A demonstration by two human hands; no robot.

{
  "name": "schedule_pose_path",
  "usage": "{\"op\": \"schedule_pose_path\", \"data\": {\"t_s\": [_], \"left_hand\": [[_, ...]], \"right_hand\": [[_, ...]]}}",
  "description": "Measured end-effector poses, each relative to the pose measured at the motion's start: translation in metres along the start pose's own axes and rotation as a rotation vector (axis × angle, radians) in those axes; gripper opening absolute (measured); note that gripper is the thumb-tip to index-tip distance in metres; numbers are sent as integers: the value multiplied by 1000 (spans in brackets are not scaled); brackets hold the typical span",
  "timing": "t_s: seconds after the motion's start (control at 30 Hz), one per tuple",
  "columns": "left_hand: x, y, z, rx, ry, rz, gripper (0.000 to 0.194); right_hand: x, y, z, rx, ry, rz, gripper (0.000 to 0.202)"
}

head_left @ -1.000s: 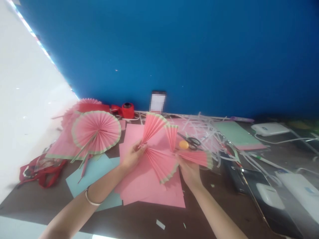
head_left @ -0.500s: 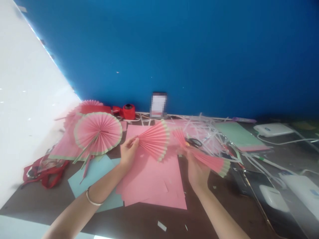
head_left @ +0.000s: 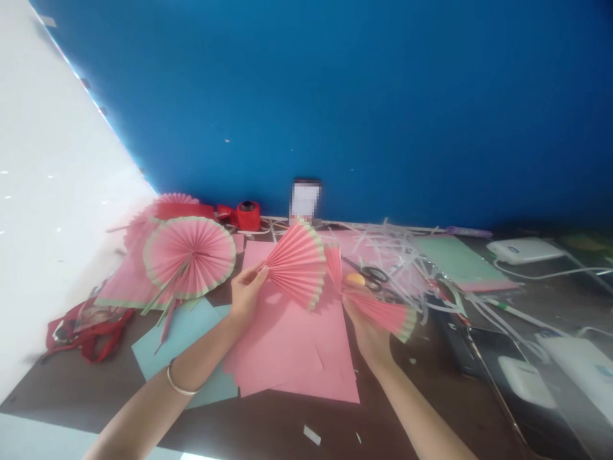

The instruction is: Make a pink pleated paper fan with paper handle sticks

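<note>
Between thumb and fingers, my left hand pinches the narrow end of a pleated pink paper fan with a pale green edge. That fan is spread wide over a stack of pink paper. To its right, my right hand grips a second pleated paper fan, pink with a pale green tip. Part of this second piece stands up behind the fingers, and the rest points right. The fingertips of my right hand are partly hidden by the paper.
Finished round fans lie at the left, by blue paper and a red strap. Black scissors and white paper strips are behind my right hand. A phone and white earbud case sit at the right.
My right hand has moved a little left with its fan, closer to the other one. The left-hand fan has spread wider, its upper edge higher. The scissors show more fully.
</note>
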State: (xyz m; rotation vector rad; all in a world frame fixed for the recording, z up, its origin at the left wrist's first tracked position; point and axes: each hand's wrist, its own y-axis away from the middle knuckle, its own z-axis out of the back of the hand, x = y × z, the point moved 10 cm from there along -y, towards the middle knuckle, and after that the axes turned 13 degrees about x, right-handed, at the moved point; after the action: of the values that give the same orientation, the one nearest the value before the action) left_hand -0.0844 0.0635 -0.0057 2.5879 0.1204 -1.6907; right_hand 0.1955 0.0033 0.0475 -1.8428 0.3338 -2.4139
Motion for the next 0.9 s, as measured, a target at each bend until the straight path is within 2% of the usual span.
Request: {"op": "schedule_pose_path", "data": {"t_s": [0.2, 0.4, 0.57, 0.7, 0.9], "left_hand": [[-1, 1, 3, -44, 57, 10, 42], [8, 5, -5, -18, 139, 79, 29], [19, 6, -9, 0, 238, 124, 25], [24, 7, -22, 82, 283, 203, 26], [31, 17, -46, 243, 319, 304, 25]], "right_hand": [[-18, -3, 5, -20, -70, -114, 21], [-12, -10, -5, 89, -144, -137, 20], [-33, -9, -9, 127, -203, -201, 25], [-50, -2, -12, 106, -227, -313, 26], [-27, 1, -27, 153, -172, -311, 29]]}}
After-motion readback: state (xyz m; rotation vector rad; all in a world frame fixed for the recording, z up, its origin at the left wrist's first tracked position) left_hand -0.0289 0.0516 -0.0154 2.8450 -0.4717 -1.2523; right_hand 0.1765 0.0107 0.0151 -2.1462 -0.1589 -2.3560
